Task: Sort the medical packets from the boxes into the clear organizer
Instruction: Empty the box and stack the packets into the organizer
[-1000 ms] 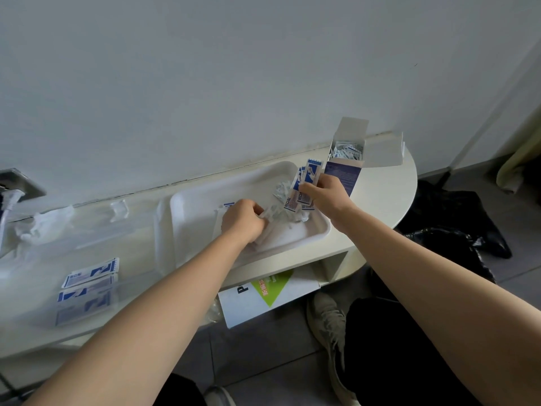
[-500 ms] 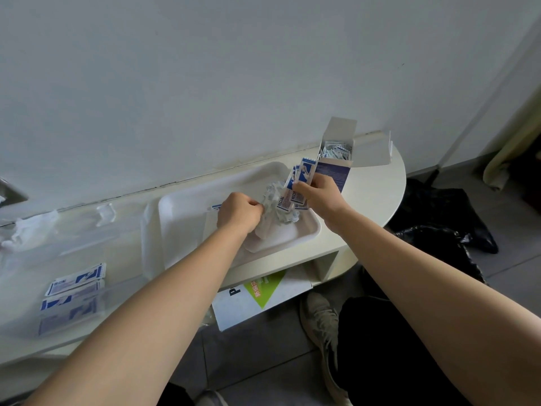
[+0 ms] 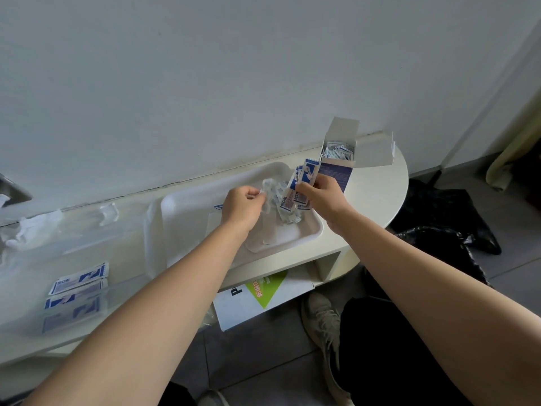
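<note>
Medical packets (image 3: 303, 183), blue and white, stand fanned upright in my right hand (image 3: 322, 194), pinched between the thumb and curled fingers above the far right corner of the white tray (image 3: 187, 212). My right forearm reaches in from the lower right, wrist bent slightly inward, knuckles toward the open box (image 3: 336, 172) just behind it. That box stands on the white table (image 3: 377, 194) with its flaps up and small pale sachets (image 3: 338, 150) showing inside. My left hand (image 3: 243, 206) is held just beside the right one, also over the tray, back of the hand up. Its fingers are curled in a tight pinch on a crumpled clear wrapping (image 3: 272, 191) that hangs between the two hands and touches the fanned packets. I cannot tell what the wrapping holds. My left forearm stretches in diagonally from the lower left, nearly straight. The clear organizer (image 3: 87, 238) lies well apart on the left side of the table. Stored packets (image 3: 77, 281) of the same blue-and-white kind lie flat in its near compartment. A printed sheet (image 3: 263, 291) with a green patch sticks out from the shelf under the tabletop, near a grey shoe (image 3: 322, 323) on the floor.
</note>
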`<state>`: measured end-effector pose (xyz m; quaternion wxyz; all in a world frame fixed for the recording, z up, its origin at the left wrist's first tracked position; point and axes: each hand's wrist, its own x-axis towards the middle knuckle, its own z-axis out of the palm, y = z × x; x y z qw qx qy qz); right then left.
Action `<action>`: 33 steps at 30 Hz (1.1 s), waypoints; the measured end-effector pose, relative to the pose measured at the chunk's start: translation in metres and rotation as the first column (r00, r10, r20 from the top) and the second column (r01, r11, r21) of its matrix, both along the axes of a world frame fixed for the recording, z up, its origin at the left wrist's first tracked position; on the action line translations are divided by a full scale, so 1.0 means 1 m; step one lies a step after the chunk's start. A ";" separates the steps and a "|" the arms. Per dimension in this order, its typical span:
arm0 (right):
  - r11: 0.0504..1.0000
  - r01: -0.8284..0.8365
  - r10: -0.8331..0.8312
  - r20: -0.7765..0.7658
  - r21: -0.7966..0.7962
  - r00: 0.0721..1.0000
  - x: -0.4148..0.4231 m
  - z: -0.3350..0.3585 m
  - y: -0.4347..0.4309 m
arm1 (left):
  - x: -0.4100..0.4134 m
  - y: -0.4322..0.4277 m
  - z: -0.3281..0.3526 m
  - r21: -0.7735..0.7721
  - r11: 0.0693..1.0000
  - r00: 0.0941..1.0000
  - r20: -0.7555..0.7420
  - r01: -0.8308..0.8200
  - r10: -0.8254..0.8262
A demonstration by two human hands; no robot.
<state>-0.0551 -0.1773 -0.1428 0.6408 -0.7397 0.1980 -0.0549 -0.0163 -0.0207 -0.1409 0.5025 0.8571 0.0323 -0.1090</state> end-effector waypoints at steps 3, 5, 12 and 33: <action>1.000 0.023 -0.023 0.018 0.018 1.000 -0.001 0.001 0.002 | -0.003 -0.013 0.002 0.103 0.988 0.993 -0.006 0.119 -0.119; 0.999 0.039 -0.039 0.023 0.022 0.999 0.000 0.002 0.002 | -0.004 -0.011 0.002 0.362 0.921 0.980 0.076 0.143 -0.182; 1.000 0.020 -0.020 0.012 -0.019 1.000 0.003 0.000 0.008 | -0.021 0.005 -0.004 0.769 0.562 0.888 -0.016 0.305 -0.460; 0.991 -0.126 0.130 -0.122 0.040 0.984 0.002 -0.002 0.011 | -0.014 0.017 -0.007 0.650 0.708 0.958 -0.121 0.274 -0.260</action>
